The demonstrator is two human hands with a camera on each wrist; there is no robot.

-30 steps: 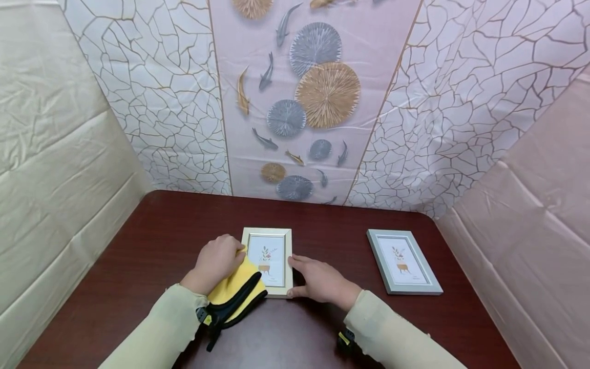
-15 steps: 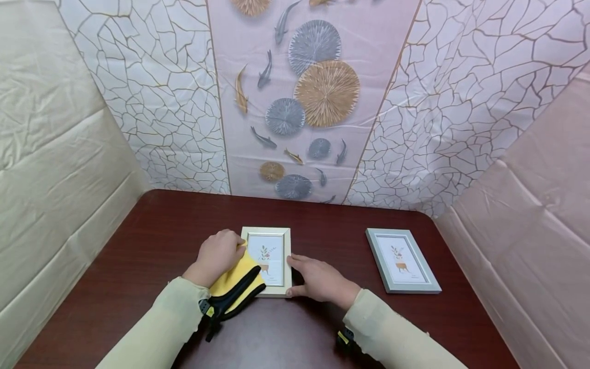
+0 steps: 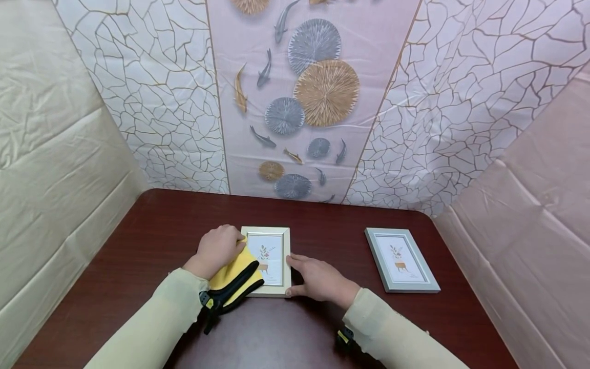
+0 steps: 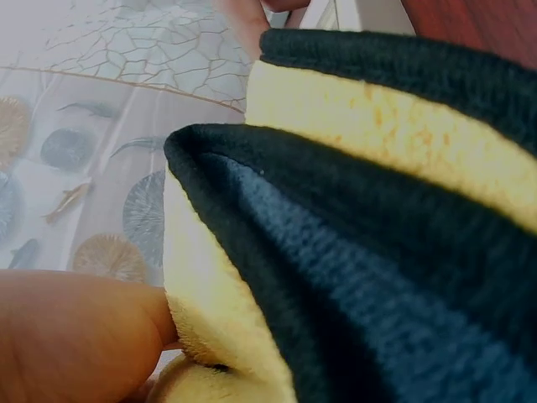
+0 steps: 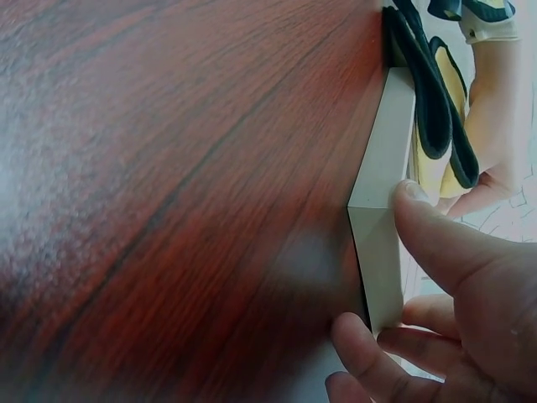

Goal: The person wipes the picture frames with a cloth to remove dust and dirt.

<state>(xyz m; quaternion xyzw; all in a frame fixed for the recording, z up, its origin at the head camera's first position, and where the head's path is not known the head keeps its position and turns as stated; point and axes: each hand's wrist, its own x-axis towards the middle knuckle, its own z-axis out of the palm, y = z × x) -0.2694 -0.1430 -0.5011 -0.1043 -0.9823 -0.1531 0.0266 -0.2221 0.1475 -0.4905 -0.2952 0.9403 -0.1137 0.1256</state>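
A cream picture frame (image 3: pixel 286 271) with a potted-plant print lies face up on the table. My left hand (image 3: pixel 215 251) grips a yellow cloth (image 3: pixel 232 270) with black edging at the frame's left side. Part of the cloth drapes over the frame's left border and lower left corner, hiding them. The left wrist view is filled mostly by the cloth's folds (image 4: pixel 361 122) and dark blue reverse, with a thumb (image 4: pixel 80 336) pressing on it. My right hand (image 3: pixel 319 281) holds the frame's right edge. In the right wrist view its thumb (image 5: pixel 428 222) touches the frame's corner, fingers curled by the side.
A second, grey-blue picture frame (image 3: pixel 433 286) with a similar print lies face up on the right of the dark red wooden table (image 3: pixel 276 338). Patterned cloth walls (image 3: pixel 180 128) close off the back and both sides.
My left hand has slid a little away from me along the frame's left side, taking the cloth with it. My right hand and both frames have stayed in place.
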